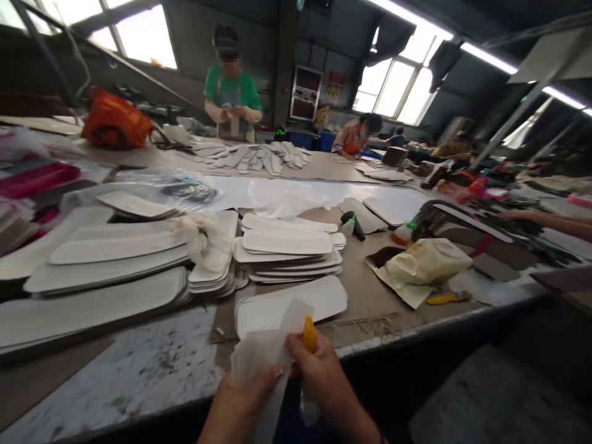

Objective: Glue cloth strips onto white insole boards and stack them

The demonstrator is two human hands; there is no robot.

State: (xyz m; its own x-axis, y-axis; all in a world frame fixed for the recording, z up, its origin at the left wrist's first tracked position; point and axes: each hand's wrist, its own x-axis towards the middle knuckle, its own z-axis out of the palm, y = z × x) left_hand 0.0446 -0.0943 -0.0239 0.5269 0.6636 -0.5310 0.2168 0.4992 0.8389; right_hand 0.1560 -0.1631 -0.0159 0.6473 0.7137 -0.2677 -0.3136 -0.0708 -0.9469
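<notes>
In the head view, my left hand (245, 398) is closed around a fanned bundle of thin whitish sheets (256, 354), held over the front edge of the table. My right hand (324, 376) is closed on a tool with a yellow handle (309, 334), whose tip points up. The tool's lower end is blurred, so its kind does not show. My right thumb and fingers also lie against the edge of one sheet. Just beyond both hands lies a low stack of white rounded panels (319, 299) on brown paper.
Taller stacks of white panels (287, 242) (92, 296) stand behind and to the left. A crumpled yellowish container (428, 262) and a yellow brush (448, 298) lie right. A small green-capped bottle (403, 233) stands behind them. Co-workers (234, 92) work across the table; another person's arms reach in at right.
</notes>
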